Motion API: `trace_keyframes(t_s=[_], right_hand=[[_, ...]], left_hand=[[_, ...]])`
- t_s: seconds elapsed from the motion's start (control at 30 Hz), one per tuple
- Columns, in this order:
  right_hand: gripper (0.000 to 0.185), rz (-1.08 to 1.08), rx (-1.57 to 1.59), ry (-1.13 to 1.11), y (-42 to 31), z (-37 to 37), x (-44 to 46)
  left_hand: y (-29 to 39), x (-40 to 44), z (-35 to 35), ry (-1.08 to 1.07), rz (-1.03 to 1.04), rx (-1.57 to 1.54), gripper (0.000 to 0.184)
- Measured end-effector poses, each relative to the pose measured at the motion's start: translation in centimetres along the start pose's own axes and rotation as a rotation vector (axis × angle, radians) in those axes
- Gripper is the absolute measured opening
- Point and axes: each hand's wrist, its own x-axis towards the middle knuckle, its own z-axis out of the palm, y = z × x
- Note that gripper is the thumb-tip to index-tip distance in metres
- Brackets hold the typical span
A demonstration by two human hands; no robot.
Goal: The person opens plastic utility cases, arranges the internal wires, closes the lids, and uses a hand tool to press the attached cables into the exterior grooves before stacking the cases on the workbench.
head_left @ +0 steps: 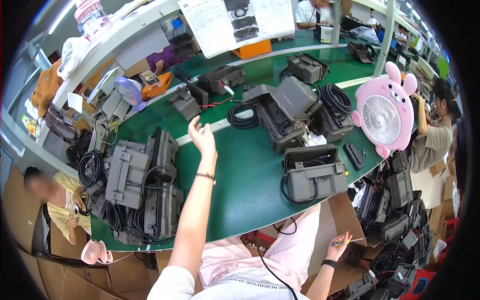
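Several boxy cases flank the empty, half-curled left hand; right hand grips slim tool

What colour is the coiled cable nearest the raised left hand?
The coiled cable is black, best seen in the head view.

Green tabletop; grey cases; black cables; pink fan; yellow-handled tool.

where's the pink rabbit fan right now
In the head view, the pink rabbit fan stands near the right edge of the green table, just right of a large coiled black cable.
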Motion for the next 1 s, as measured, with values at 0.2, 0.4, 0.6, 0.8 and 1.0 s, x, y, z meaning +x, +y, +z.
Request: trace_keyframes(t_s=[0.2, 0.4, 0.6, 0.8, 1.0], right_hand=[[0.034, -0.077, -0.108, 0.094, 0.8, 2.4, -5.0], [0.038, -0.203, -0.152, 0.133, 0.3, 2.2, -4.8], [0.038, -0.255, -0.148, 0.262, 0.6, 2.4, -6.0], [0.043, -0.276, -0.239, 0.284, 1.8, 4.2, -6.7], [0.052, -0.220, -0.345, 0.204, 2.9, 9.4, -7.8]], left_hand=[[-4.5, 6.5, 2.9, -0.222, 0.306, 0.869, 0.043], [-6.8, 12.2, 4.8, -0.134, 0.419, 1.247, 0.053], [-7.5, 14.1, 7.1, -0.114, 0.159, 1.186, 0.043], [-6.8, 13.1, 5.5, 0.076, 0.044, 0.867, 0.033], [-2.6, 10.2, 3.7, 0.562, -0.095, 0.380, 0.054]])
